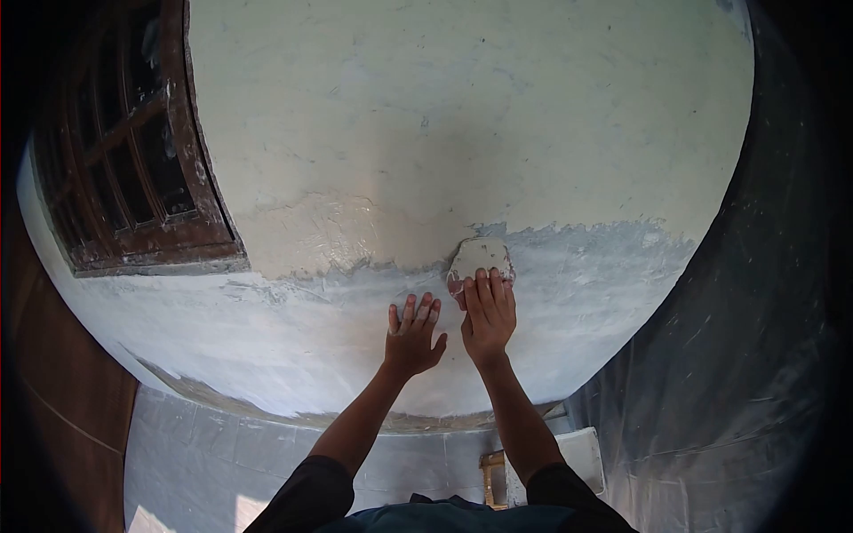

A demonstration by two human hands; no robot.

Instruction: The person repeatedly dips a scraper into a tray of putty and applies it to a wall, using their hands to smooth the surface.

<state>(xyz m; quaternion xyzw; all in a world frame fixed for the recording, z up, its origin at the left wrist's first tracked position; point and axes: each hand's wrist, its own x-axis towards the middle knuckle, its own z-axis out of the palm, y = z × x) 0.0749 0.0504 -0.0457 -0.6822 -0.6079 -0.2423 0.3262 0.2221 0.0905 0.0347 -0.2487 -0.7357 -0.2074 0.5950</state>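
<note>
My right hand (489, 313) presses a flat, whitish, roughly six-sided plate (481, 255) to the wall. This plate is smeared with white material and has a reddish-brown lower part; its exact kind does not show. The fingers lie over its lower half. My left hand (412, 339) is to its left, fingers spread, palm toward the white lower part of the wall (302, 329); whether it touches cannot be told. White residue coats its fingertips. Above both hands, a ragged edge divides the cream upper wall (551, 115) from grey and white below. A glossy cream patch (333, 233) lies left of the plate.
A brown wooden window (147, 151) with several panes is at upper left. Dark plastic sheeting (720, 382) hangs on the right. A white board (582, 457) and a wooden frame (491, 475) stand low beside my right arm. Grey floor covering (195, 453) runs along the wall's base.
</note>
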